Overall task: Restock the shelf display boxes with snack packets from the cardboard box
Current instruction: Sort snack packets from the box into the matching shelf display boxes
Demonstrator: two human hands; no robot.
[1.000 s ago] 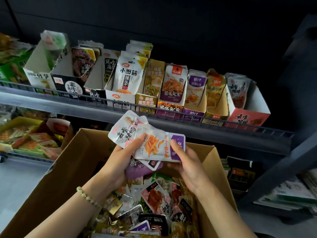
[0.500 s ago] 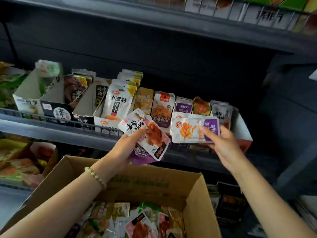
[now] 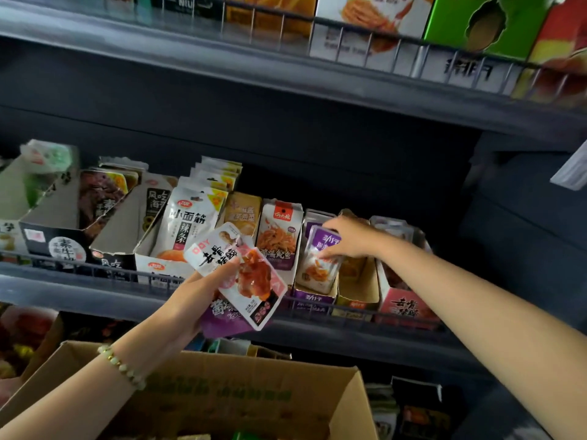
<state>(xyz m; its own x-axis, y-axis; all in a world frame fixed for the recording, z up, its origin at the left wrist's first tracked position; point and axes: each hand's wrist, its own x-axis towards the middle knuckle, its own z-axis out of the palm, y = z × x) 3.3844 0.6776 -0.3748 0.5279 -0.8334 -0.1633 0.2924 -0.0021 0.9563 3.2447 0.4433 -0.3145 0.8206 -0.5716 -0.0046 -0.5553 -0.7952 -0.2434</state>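
At the purple box (image 3: 313, 301), the right hand (image 3: 349, 238) pinches a purple packet (image 3: 317, 266) and should slide it straight down, while the left hand (image 3: 193, 296) grips the spare packets (image 3: 251, 281).

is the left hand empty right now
No, the left hand grips several snack packets, while the right hand holds a purple packet at its display box.

The left arm (image 3: 79, 398) angles up from the near left, a pale green bead bracelet (image 3: 120, 366) on its wrist; the left hand (image 3: 203, 293) grips a fanned bunch of white, red and purple plastic snack packets (image 3: 254, 281), thumb across the front. The right arm (image 3: 476, 306) stretches from the near right; the right hand (image 3: 349, 239), palm down, pinches the top of a white-and-purple plastic packet (image 3: 317, 274).
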